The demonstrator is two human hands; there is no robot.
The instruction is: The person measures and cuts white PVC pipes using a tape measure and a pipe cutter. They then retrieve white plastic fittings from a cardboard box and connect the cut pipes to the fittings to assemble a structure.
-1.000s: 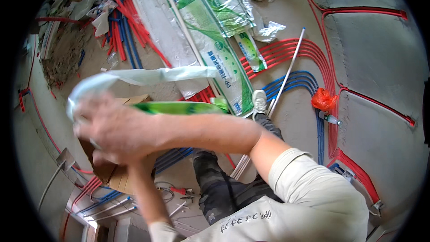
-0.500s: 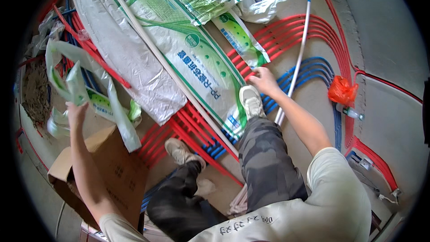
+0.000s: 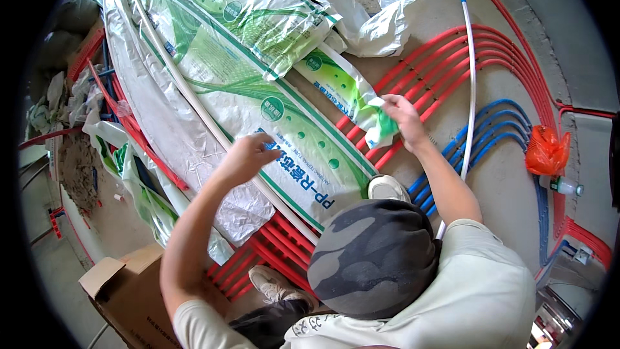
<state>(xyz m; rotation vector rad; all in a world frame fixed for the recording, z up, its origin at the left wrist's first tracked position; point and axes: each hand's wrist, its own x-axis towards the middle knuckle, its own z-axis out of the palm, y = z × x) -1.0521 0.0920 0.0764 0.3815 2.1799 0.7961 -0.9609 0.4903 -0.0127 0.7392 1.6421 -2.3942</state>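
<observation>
My right hand (image 3: 405,121) is closed on the crumpled lower end of a narrow green-and-white printed plastic sleeve (image 3: 334,84), lifting it off the large sleeve. My left hand (image 3: 250,158) hovers over a large printed plastic sleeve (image 3: 284,132), its fingers loosely bent and apart, with nothing seen in them. Just under that hand, a long white pipe (image 3: 174,71) lies along the large sleeve. Whether something is inside the narrow sleeve I cannot tell.
Red pipes (image 3: 445,64) and blue pipes (image 3: 491,126) curve over the floor at right. Near them are another white pipe (image 3: 470,84), an orange bag (image 3: 547,150) and a plastic bottle (image 3: 566,186). A cardboard box (image 3: 139,291) stands lower left; discarded plastic wrapping (image 3: 132,171) lies beyond it.
My left hand has let go of the plastic wrapping at left and swung right over the large sleeve. My right hand has raised the narrow sleeve's end. My right knee has bent up.
</observation>
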